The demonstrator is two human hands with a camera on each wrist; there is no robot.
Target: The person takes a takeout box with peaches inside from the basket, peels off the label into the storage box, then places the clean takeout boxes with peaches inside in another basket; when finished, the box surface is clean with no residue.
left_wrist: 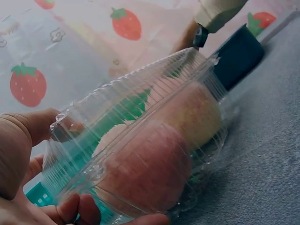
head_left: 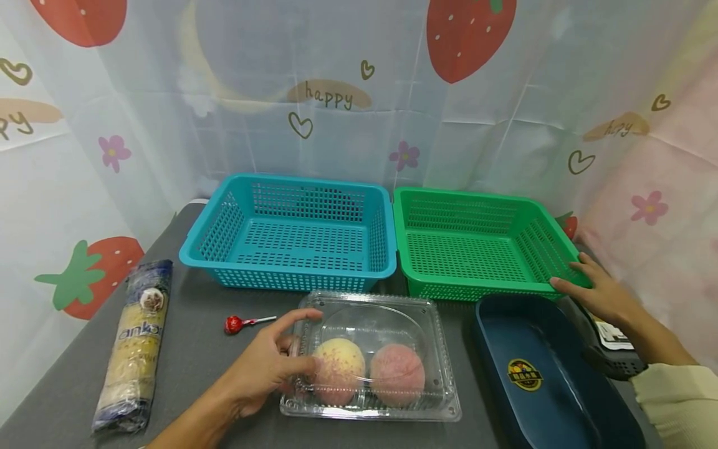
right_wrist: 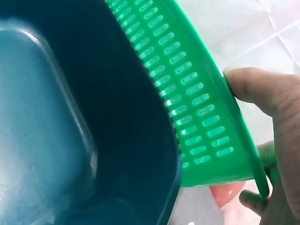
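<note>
My left hand (head_left: 266, 368) grips the left side of a clear plastic clamshell box (head_left: 373, 315), thumb and fingers around its edge. Through the lid show round, peach-like pieces, one yellow and pink (head_left: 339, 371), another pink (head_left: 397, 375). In the left wrist view the box (left_wrist: 136, 79) appears tilted, with fingers (left_wrist: 65, 208) along its underside. At the right, my right hand (head_left: 603, 296) holds the near right corner of a green perforated basket (head_left: 477, 288). The right wrist view has the thumb (right_wrist: 251, 84) on the basket's rim (right_wrist: 225, 89) and fingers curled beneath.
A blue perforated basket (head_left: 291, 275) stands left of the green one. A dark blue tray (head_left: 566, 393) lies front right, beside a black object (head_left: 614, 362) under my right forearm. On the left are a red lollipop (head_left: 233, 324) and a long yellow-and-blue packet (head_left: 134, 349). A printed curtain (head_left: 336, 143) hangs behind.
</note>
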